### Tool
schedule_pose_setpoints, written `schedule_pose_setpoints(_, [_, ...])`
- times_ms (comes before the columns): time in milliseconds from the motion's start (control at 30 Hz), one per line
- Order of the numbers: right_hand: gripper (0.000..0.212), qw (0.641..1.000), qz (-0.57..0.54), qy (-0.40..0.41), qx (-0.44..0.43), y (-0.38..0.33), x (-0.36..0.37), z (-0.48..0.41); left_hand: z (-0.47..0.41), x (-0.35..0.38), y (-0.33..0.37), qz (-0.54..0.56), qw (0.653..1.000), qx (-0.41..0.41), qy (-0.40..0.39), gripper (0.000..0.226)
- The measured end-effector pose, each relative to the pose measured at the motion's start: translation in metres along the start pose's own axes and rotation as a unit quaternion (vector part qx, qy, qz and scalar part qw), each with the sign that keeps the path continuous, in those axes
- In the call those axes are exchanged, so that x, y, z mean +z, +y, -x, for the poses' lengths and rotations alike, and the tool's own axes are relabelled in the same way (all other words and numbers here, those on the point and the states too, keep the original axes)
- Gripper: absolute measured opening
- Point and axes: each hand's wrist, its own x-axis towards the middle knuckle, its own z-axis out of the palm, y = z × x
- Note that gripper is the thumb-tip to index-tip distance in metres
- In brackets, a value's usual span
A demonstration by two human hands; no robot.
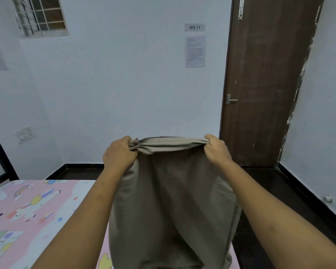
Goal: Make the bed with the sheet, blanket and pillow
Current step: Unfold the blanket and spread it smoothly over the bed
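Observation:
A beige pillow in its pillowcase (171,206) hangs upright in front of me, over the bed's near right corner. My left hand (119,154) grips the bunched top left corner of the pillowcase. At the top right corner my right hand (216,150) grips the same gathered open edge, which is stretched between both hands. The pillow bulges inside the lower part of the case. A pink sheet (33,208) printed with unicorns and rainbows covers the bed at the lower left. No blanket is in view.
A dark bed frame end (0,162) stands at the far left. A brown door (264,84) with a metal handle (231,99) is on the right. Dark floor (279,191) runs beyond the bed and along its right side, below pale walls.

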Motion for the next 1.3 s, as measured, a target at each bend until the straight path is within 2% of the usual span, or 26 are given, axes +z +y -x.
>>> schedule_pose_setpoints(133, [0.009, 0.996, 0.037, -0.035, -0.073, -0.007, 0.000, 0.007, 0.000, -0.002, -0.005, 0.001, 0.999, -0.003, -0.053, 0.031])
schedule_pose_setpoints(233, [0.031, 0.978, 0.147, -0.093, -0.118, -0.002, 0.004, 0.011, 0.005, 0.005, -0.014, -0.055, 0.995, 0.033, -0.074, 0.031])
schedule_pose_setpoints(333, [0.036, 0.948, 0.262, -0.159, -0.086, 0.012, 0.008, 0.017, 0.015, 0.018, -0.032, -0.133, 0.986, 0.068, -0.071, 0.013])
schedule_pose_setpoints(467, [0.030, 0.913, 0.338, -0.226, -0.006, 0.036, 0.025, 0.039, 0.045, 0.048, -0.048, -0.180, 0.975, 0.056, -0.121, 0.023])
schedule_pose_setpoints(633, [0.035, 0.893, 0.379, -0.238, 0.039, 0.063, 0.050, 0.082, 0.083, 0.083, -0.060, -0.165, 0.975, 0.004, -0.148, 0.030])
schedule_pose_setpoints(833, [0.039, 0.880, 0.407, -0.242, 0.047, 0.072, 0.056, 0.118, 0.128, 0.080, -0.068, -0.176, 0.970, -0.025, -0.168, 0.034])
schedule_pose_setpoints(967, [0.036, 0.886, 0.392, -0.247, 0.021, 0.067, 0.048, 0.147, 0.166, 0.064, -0.075, -0.185, 0.967, -0.034, -0.173, 0.032])
schedule_pose_setpoints(1100, [0.034, 0.909, 0.343, -0.234, -0.021, 0.063, 0.033, 0.186, 0.208, 0.041, -0.074, -0.234, 0.958, -0.014, -0.169, 0.029])
schedule_pose_setpoints(1167, [0.031, 0.917, 0.325, -0.231, -0.029, 0.063, 0.022, 0.214, 0.231, 0.031, -0.077, -0.182, 0.970, -0.004, -0.163, 0.027])
schedule_pose_setpoints(1233, [0.028, 0.911, 0.329, -0.248, -0.022, 0.064, 0.009, 0.248, 0.259, 0.016, -0.080, -0.076, 0.983, -0.002, -0.165, 0.026])
schedule_pose_setpoints(1300, [0.044, 0.897, 0.342, -0.280, 0.001, 0.067, -0.004, 0.281, 0.288, -0.002, -0.076, 0.019, 0.984, 0.006, -0.178, 0.026])
